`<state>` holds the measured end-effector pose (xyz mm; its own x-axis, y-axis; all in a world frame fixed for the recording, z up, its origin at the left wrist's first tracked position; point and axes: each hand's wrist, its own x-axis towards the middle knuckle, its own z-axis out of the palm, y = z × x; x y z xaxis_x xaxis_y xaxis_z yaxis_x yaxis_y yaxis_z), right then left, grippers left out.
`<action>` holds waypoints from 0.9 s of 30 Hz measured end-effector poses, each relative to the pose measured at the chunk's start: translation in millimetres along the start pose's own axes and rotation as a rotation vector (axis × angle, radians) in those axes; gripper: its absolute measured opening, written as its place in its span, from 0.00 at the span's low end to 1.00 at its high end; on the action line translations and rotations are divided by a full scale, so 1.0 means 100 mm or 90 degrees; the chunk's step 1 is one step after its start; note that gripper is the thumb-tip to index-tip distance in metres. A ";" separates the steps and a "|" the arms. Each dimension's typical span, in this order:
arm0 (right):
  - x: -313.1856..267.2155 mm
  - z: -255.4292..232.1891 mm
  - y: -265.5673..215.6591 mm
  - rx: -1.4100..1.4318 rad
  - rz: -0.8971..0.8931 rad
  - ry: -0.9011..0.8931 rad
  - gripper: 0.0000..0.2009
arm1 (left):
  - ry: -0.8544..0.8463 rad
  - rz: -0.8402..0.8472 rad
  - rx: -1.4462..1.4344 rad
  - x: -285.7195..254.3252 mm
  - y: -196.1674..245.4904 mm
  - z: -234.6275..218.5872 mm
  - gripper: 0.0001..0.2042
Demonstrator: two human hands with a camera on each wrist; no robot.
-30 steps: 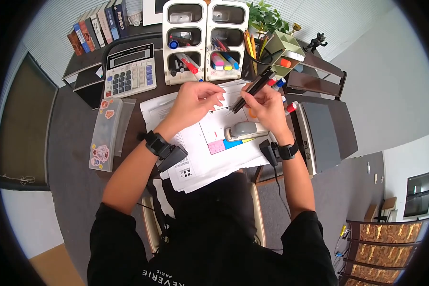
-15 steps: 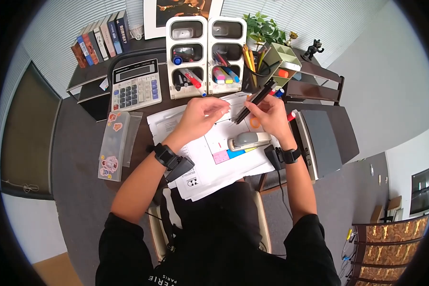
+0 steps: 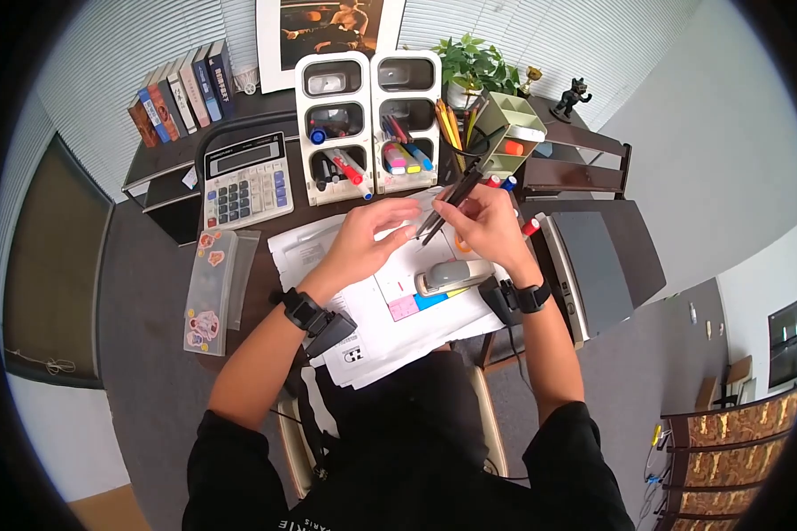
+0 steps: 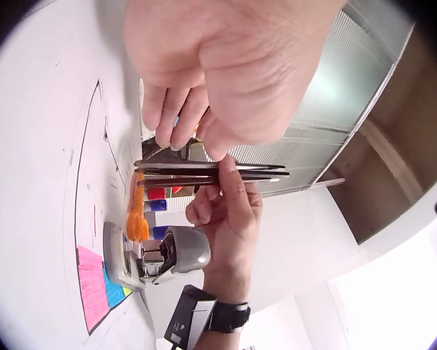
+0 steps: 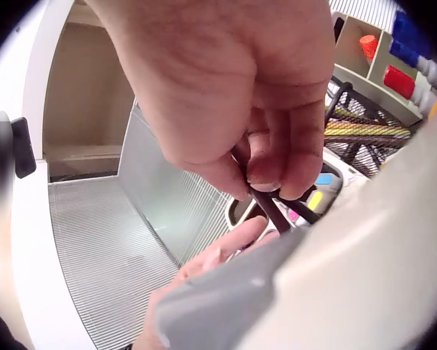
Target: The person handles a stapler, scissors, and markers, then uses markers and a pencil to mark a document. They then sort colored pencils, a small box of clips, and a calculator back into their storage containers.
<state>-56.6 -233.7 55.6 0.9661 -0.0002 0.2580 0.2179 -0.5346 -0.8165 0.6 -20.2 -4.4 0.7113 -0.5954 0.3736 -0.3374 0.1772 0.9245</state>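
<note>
I see the right hand point(image 3: 490, 234) pinching several slim, dark, pen-like rods point(image 3: 463, 187) above the white printed papers point(image 3: 398, 341), lower ends toward seven o'clock, probably mid-length for balance. At nine o'clock, the left hand's point(image 3: 361, 241) fingers curve loosely, seemingly holding nothing.

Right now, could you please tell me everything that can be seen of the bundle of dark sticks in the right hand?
The bundle of dark sticks is several slim, straight rods, black to dark brown and smooth-looking; overlap hides the exact count. They lie nearly parallel, slanting from upper right to lower left in the head view, lower ends over the papers. The right hand pinches them partway along. The left hand is close beside; whether it touches them I cannot tell.
</note>
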 end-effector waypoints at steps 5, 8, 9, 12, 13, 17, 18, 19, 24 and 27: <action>0.05 0.05 -0.30 0.152 0.010 -0.098 0.05 | -0.090 -0.057 -0.127 -0.01 0.13 -0.08 0.13; 0.10 0.11 -0.21 0.178 0.009 -0.130 0.05 | -0.153 -0.107 -0.165 -0.02 0.21 -0.09 0.09; 0.10 0.14 -0.19 0.199 -0.001 -0.131 0.04 | -0.165 -0.122 -0.183 -0.02 0.20 -0.10 0.09; 0.13 0.22 -0.15 0.201 -0.009 -0.158 0.04 | -0.181 -0.133 -0.213 -0.03 0.21 -0.11 0.08; 0.15 0.21 -0.15 0.176 0.011 -0.206 0.06 | -0.184 -0.143 -0.201 -0.04 0.21 -0.11 0.09; 0.18 0.28 -0.14 0.196 -0.007 -0.218 0.07 | -0.167 -0.131 -0.220 -0.02 0.20 -0.08 0.11; 0.19 0.26 -0.14 0.195 -0.009 -0.218 0.07 | -0.167 -0.129 -0.219 -0.03 0.20 -0.07 0.11; 0.21 0.23 -0.14 0.162 -0.015 -0.228 0.08 | -0.163 -0.154 -0.239 -0.04 0.24 -0.06 0.12; 0.23 0.16 -0.31 0.124 -0.089 -0.183 0.13 | -0.171 -0.164 -0.258 -0.03 0.23 -0.07 0.12; 0.35 -0.07 -0.31 0.161 -0.002 -0.051 0.17 | -0.120 -0.156 -0.282 -0.04 0.24 -0.06 0.10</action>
<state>-30.9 -222.9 93.6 0.9711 0.0733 0.2269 0.2385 -0.3062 -0.9216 -6.5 -8.8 16.8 0.6000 -0.7838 0.1603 0.1463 0.3045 0.9412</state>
